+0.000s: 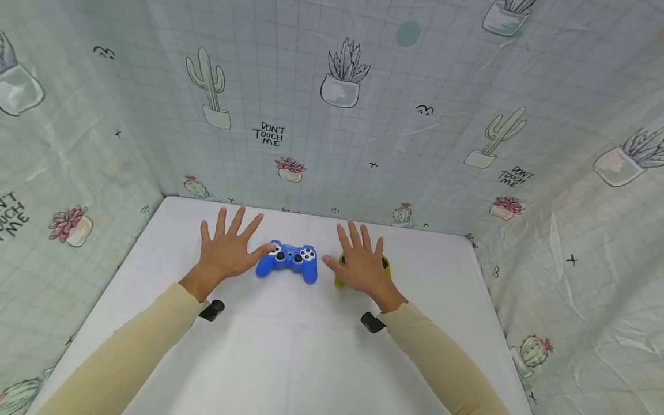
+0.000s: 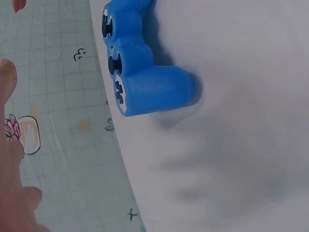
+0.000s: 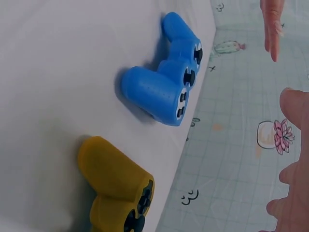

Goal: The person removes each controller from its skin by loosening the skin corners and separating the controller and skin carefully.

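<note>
A blue game controller (image 1: 288,259) with black sticks and white button areas lies on the white table between the two hands. My left hand (image 1: 226,249) is spread with straight fingers just left of it, the thumb tip overlapping the controller's left end in the head view. My right hand (image 1: 361,264), also spread, is held over a yellow game controller (image 3: 116,181) and hides most of it in the head view. In the right wrist view both controllers lie on the table, apart from each other. Neither hand grips anything.
The white table (image 1: 290,346) meets a cloth backdrop (image 1: 290,86) printed with cacti along its back and sides. A black wrist device (image 1: 212,310) sits at the left sleeve, and another black device (image 1: 372,322) at the right sleeve.
</note>
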### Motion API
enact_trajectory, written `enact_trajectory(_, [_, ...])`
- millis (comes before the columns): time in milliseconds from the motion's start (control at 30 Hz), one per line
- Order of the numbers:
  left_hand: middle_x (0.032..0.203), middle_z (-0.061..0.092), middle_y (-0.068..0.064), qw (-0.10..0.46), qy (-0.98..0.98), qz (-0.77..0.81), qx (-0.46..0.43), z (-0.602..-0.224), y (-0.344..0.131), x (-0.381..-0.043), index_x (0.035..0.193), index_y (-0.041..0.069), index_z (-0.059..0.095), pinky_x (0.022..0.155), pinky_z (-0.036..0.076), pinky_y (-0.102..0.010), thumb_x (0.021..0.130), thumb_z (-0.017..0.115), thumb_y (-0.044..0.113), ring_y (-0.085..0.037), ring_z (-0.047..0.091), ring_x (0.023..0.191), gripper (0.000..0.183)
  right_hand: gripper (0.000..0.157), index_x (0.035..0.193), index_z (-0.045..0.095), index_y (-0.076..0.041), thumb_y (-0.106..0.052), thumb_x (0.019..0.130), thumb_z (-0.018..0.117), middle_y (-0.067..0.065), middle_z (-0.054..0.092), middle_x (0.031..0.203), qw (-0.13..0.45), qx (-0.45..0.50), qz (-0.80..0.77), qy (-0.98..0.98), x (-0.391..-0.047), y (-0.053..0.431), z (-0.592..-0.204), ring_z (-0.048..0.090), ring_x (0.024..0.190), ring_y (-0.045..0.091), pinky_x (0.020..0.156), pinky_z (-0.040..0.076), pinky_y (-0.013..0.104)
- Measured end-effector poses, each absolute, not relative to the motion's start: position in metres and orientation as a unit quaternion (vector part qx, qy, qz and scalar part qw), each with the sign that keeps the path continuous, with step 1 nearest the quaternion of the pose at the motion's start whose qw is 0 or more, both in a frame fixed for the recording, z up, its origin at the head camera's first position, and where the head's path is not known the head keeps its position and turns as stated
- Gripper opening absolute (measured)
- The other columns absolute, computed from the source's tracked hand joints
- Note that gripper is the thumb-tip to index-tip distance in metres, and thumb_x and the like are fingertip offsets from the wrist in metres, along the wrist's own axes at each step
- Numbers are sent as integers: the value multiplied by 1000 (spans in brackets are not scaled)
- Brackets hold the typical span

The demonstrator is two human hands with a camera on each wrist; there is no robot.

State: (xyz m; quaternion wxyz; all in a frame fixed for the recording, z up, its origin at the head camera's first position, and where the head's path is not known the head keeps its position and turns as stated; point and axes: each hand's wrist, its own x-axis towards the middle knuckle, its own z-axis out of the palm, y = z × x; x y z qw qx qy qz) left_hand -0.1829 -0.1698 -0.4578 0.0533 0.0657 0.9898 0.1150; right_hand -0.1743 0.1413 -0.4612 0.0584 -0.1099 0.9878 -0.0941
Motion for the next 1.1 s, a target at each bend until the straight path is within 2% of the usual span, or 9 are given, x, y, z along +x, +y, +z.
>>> enact_trajectory(267, [176,5,-20,46,990,117,63,-464,-172,-178,168,29,18,118,-7,-82,94,43,79,-55,-6,159,93,90,169,8,-27,-70,100,46,5,2,178,68,-105,-86,989,-174,130,-464,-1,165,37,125,0,74])
enact_trajectory(433, [175,6,-21,41,991,116,59,-467,-174,-176,168,28,18,118,-8,-81,94,42,80,-55,-7,159,94,90,169,9,-27,-72,99,44,5,3,178,59,-117,-83,988,-177,124,-467,0,165,37,126,3,74])
enact_trajectory(667, [175,5,-21,45,989,121,70,-472,-170,-177,168,28,18,119,-8,-81,94,43,80,-56,-7,158,93,92,169,6,-27,-73,99,43,4,-1,178,80,-115,-89,986,-177,122,-470,-2,165,37,126,0,73])
enact_trajectory(867, [176,7,-20,27,990,121,69,-478,-174,-182,167,29,20,120,-8,-80,95,45,77,-55,-6,159,91,91,169,5,-28,-74,99,41,3,-2,178,79,-129,-92,984,-184,112,-472,-2,165,36,127,2,72])
enact_trajectory(1100, [176,4,-19,51,988,119,83,-491,-175,-191,168,29,16,121,-8,-78,93,44,80,-54,-8,159,95,91,169,6,-27,-71,100,45,4,-1,178,92,-125,-107,982,-188,103,-477,-1,165,35,128,2,70])
